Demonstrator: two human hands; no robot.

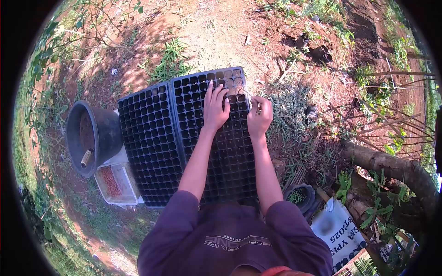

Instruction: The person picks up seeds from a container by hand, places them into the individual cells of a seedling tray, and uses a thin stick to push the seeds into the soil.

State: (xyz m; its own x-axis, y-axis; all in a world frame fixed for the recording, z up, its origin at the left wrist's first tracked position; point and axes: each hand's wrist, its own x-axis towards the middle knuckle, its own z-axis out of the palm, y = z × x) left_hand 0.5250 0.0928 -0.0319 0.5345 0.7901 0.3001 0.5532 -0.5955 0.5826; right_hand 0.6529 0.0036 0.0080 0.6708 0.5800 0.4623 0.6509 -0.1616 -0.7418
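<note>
Two black plastic seedling trays lie side by side in front of me, a left tray (148, 138) and a right tray (230, 158). My left hand (215, 109) rests on the upper part of the right tray, fingers stretched out over its cells, holding nothing I can see. At that tray's upper right edge is my right hand (260, 115), its fingers pinched round what looks like a thin stick (249, 93). The stick points toward the upper cells. A few top right cells look filled with brownish soil; most others look dark.
Left of the trays stand a black bucket (105, 133) with a light-coloured handle inside and a white container (131, 183) of reddish grains. A potted plant (298, 197), a printed banner (338, 232) and a thick branch (382, 161) lie to the right.
</note>
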